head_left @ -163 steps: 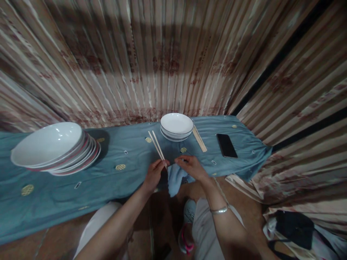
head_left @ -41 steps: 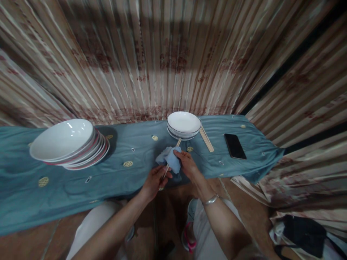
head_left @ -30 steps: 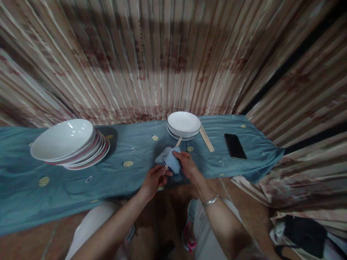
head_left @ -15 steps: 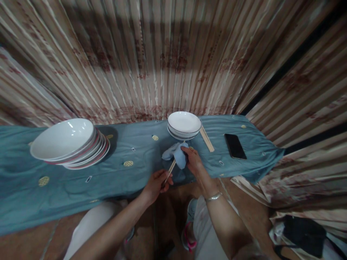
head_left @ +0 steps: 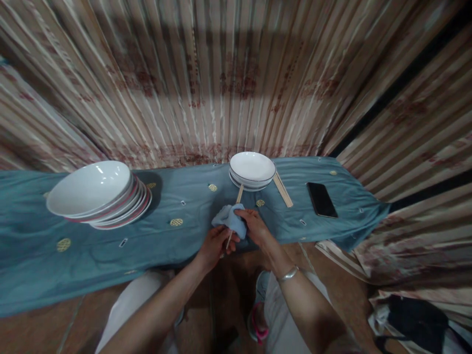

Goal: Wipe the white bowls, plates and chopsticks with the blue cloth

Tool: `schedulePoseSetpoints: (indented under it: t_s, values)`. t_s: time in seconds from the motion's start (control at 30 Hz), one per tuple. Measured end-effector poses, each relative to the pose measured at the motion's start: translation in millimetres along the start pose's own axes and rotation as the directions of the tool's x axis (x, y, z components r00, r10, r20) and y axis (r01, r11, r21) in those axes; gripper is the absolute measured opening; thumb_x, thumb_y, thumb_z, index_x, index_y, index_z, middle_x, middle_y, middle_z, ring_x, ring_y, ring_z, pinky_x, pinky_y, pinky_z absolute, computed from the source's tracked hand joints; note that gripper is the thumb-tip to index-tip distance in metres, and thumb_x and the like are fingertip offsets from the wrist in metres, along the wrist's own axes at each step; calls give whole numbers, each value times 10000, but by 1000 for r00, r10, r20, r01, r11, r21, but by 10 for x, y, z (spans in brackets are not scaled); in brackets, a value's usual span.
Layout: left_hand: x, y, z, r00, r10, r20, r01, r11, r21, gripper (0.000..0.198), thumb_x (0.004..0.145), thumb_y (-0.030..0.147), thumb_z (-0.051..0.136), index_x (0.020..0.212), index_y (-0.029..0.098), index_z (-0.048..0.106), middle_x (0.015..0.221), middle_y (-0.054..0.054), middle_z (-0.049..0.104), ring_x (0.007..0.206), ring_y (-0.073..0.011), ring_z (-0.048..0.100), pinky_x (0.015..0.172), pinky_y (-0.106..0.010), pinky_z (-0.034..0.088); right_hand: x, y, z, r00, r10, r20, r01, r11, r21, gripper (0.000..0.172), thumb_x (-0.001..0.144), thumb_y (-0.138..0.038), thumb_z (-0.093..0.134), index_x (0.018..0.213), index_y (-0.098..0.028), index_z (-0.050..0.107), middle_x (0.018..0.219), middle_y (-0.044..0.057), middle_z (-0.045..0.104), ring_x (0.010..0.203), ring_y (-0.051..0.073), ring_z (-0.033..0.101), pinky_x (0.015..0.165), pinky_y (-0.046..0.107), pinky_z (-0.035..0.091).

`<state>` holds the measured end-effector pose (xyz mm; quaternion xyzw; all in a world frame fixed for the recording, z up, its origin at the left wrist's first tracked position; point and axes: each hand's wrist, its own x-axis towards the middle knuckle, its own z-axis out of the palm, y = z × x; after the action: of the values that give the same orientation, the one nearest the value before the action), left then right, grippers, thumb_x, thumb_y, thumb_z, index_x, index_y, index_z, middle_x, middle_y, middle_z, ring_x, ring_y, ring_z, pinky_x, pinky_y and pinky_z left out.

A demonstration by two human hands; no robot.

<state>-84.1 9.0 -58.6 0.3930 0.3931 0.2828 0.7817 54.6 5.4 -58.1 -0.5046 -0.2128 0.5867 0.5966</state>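
My left hand [head_left: 218,242] is closed on the near ends of a pair of chopsticks [head_left: 239,194], at the front edge of the cloth-covered bench. A light blue cloth [head_left: 236,222] wraps round the middle of the chopsticks, and my right hand [head_left: 255,225] grips it. The far ends of the chopsticks stick out past the cloth, toward a stack of small white plates [head_left: 252,167] with dark rims. Beside that stack, on its right, lie several more chopsticks [head_left: 283,190].
Stacked white bowls and plates [head_left: 92,189] stand on the left of the blue-green tablecloth [head_left: 191,196]. A black phone [head_left: 321,199] lies on the right. Pleated curtains [head_left: 236,83] hang behind the bench. A black bag [head_left: 416,319] sits at the lower right.
My right hand has slid the cloth down the chopsticks toward my left hand. More of their far ends now shows beyond the cloth.
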Motion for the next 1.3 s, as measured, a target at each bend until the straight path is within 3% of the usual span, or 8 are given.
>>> schedulePoseSetpoints:
  t_s: [0.17, 0.57, 0.8, 1.1, 1.3]
  values:
    - [32, 20, 18, 1000, 11, 7, -10, 999, -46, 353, 604, 428, 750, 700, 129, 589, 564, 2, 626, 388, -67, 496, 378, -192, 305, 2, 27, -11, 1000, -1, -5, 1, 1000, -24, 288, 545, -392, 762, 530, -145, 615, 452, -30, 564, 397, 70, 438, 419, 218, 307]
    - [-111, -180, 196, 967, -166, 191, 171, 985, -6, 460, 631, 516, 755, 814, 127, 595, 698, -68, 703, 523, -151, 650, 490, -255, 497, 96, -152, -298, 968, -118, -220, 114, 993, -31, 261, 533, -380, 761, 561, -181, 594, 494, -36, 581, 476, 102, 479, 487, 240, 348]
    - [-83, -163, 171, 969, -152, 195, 162, 986, -38, 471, 613, 510, 775, 817, 111, 628, 664, -55, 690, 473, -118, 604, 444, -224, 461, 76, -150, -300, 978, -141, -156, 132, 989, -64, 269, 574, -395, 740, 550, -185, 574, 470, -47, 545, 459, 94, 463, 480, 239, 338]
    - [35, -117, 98, 983, -59, 173, 81, 990, -119, 387, 631, 460, 783, 732, 115, 639, 620, -26, 662, 434, -82, 543, 426, -209, 400, -18, -114, -195, 1000, -9, -20, 7, 995, -95, 274, 540, -381, 734, 497, -175, 559, 427, -56, 491, 405, 72, 364, 435, 241, 264]
    - [-17, -163, 108, 976, -118, 185, 136, 987, -85, 426, 637, 482, 777, 798, 110, 648, 623, -23, 660, 444, -85, 565, 423, -195, 401, 83, -157, -243, 990, -79, -118, 73, 996, -54, 268, 534, -379, 731, 507, -184, 549, 438, -65, 485, 429, 77, 386, 457, 242, 286]
